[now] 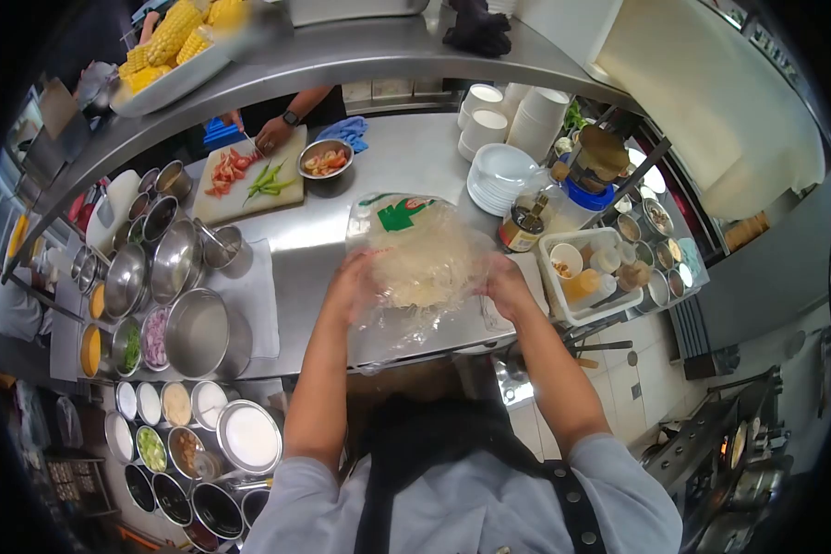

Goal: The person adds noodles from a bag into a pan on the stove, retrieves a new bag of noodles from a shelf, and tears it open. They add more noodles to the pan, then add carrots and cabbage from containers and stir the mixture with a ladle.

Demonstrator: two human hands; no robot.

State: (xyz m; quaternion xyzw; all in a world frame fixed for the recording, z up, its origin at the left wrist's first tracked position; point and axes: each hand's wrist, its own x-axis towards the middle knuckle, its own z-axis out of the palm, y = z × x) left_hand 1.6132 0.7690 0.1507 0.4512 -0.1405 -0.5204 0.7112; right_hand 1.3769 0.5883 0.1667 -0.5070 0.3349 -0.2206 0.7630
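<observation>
A clear plastic bag (420, 245) with green and red print is stretched between my two hands over the steel counter. Inside it is a pale, tangled mass that looks like thin noodles, partly blurred. My left hand (351, 284) grips the bag's left side, its fingers closed on the plastic. On the opposite side, my right hand (508, 288) is closed on the bag's edge. Loose plastic hangs down toward the counter's front edge.
Across the steel counter (319, 231), another person's hand (272, 135) works at a cutting board (282, 194) with tomatoes and green chillies. Metal bowls (180, 258) crowd the left. A sauce bottle (522, 226), lids (503, 175) and a white bin (586, 309) stand right. A shelf (388, 60) hangs overhead.
</observation>
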